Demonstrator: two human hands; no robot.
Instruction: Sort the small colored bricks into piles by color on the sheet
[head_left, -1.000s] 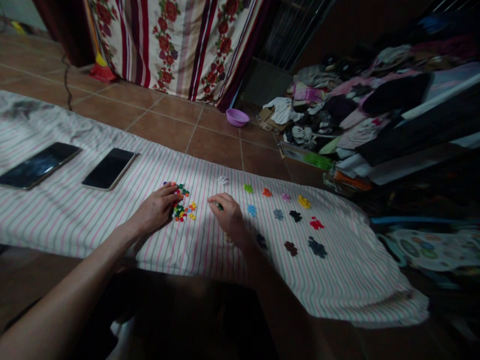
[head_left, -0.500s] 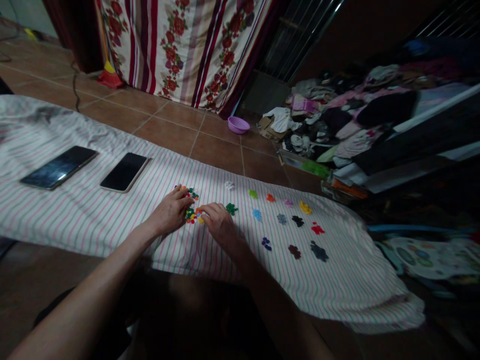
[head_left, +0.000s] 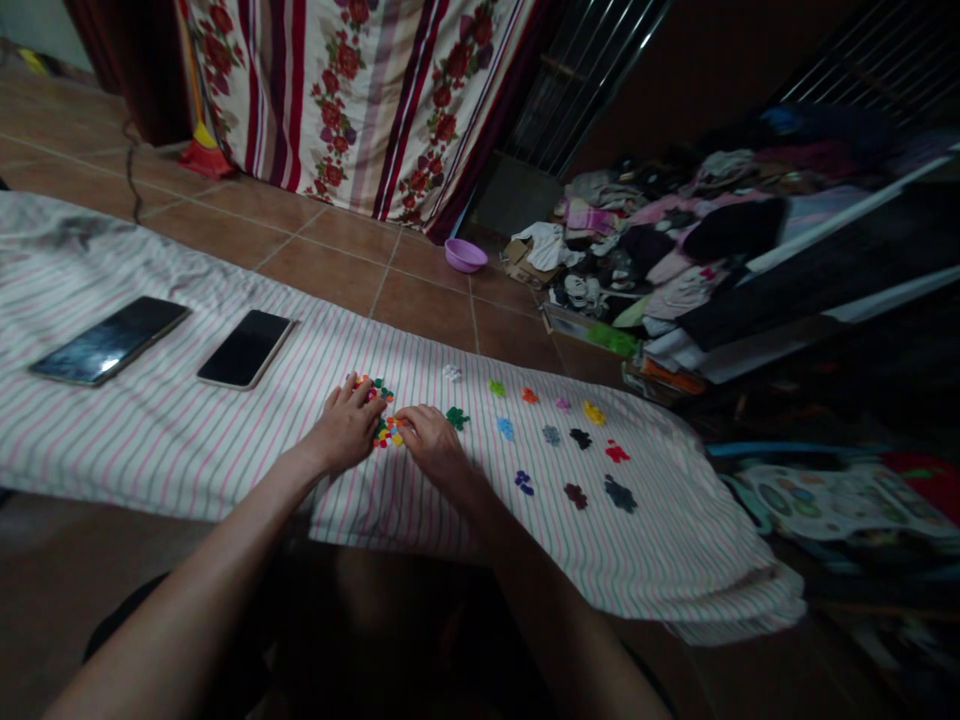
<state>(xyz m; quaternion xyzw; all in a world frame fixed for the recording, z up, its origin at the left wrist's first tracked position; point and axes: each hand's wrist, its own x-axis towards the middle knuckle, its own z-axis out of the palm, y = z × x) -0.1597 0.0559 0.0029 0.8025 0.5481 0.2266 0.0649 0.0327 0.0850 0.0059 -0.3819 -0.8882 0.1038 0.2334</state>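
A striped cloth (head_left: 172, 440) covers the table. Two phones (head_left: 246, 348) sit left. Next, the left hand (head_left: 346, 425) lies loose, fingers spread over mixed bits (head_left: 388, 436). The bits reach the bent fingertips of the right hand (head_left: 433, 442); I can't tell if it pinches any. Little piles (head_left: 580, 439) sit right.

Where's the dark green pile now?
Head view, near centre: the dark green pile sits just right of the right hand, below the white pile in the picture.

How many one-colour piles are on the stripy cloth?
13, left to right. Far row: white, lime, orange, pink, yellow. Middle row: green, light blue, grey, black, red. Near row: purple, brown, dark slate. The right arm may hide more.
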